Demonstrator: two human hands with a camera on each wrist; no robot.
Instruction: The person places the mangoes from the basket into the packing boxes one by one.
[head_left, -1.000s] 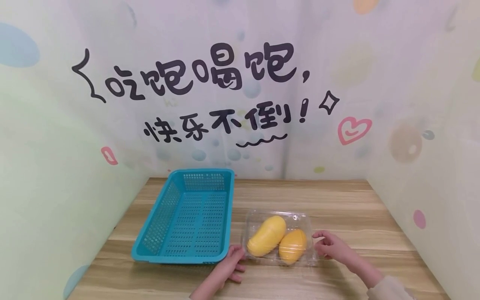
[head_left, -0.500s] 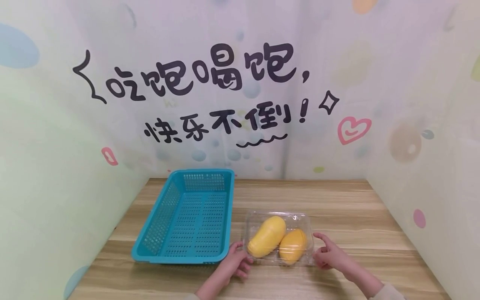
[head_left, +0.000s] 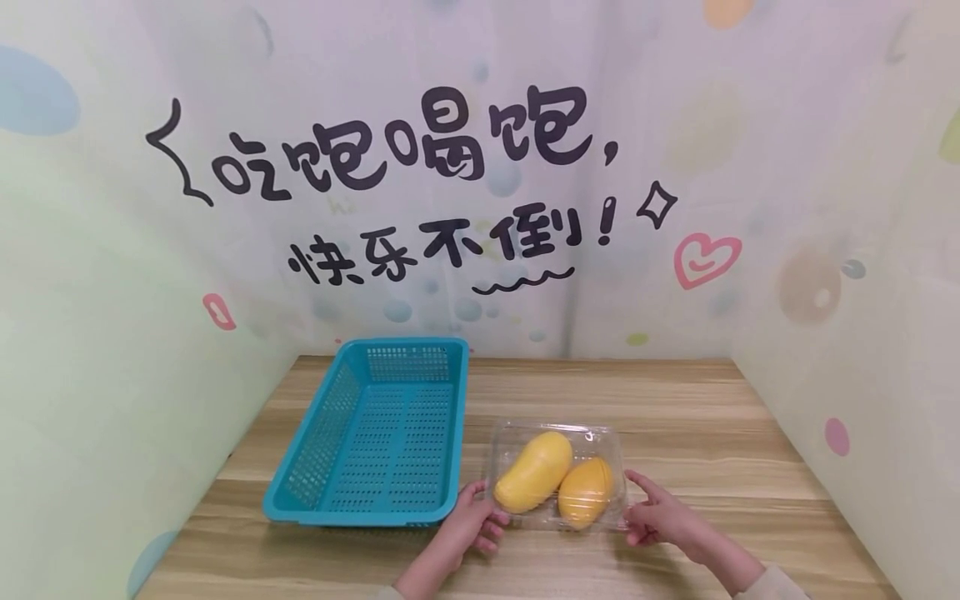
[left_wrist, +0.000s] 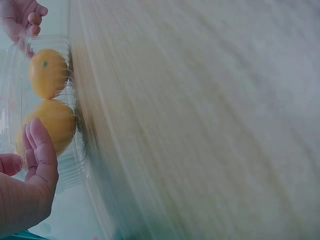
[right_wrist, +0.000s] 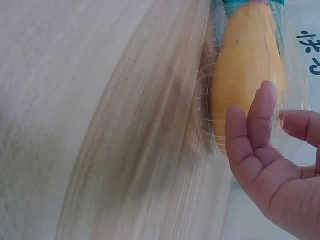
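A clear plastic clamshell box (head_left: 558, 521) sits on the wooden table in the head view, with two yellow-orange mangoes inside: a longer one (head_left: 534, 472) on the left and a shorter one (head_left: 587, 492) on the right. At the box's left edge is my left hand (head_left: 468, 525), thumb and fingers on either side of the plastic rim. My right hand (head_left: 660, 517) holds the opposite edge, index finger stretched forward and the others bent. In the right wrist view, its fingers (right_wrist: 262, 115) curve in front of a mango. Part of each hand's contact is hidden.
A teal perforated basket (head_left: 397, 492) stands just left of the box, its near right corner beside my left hand. Wood-grain tabletop (head_left: 600, 387) stretches behind the box to a printed backdrop (head_left: 480, 308). Printed side walls rise at left and right.
Both hands have moved inward to the box's edges, and their fingers have drawn in on the rim. The box, mangoes and basket stay almost where they were.
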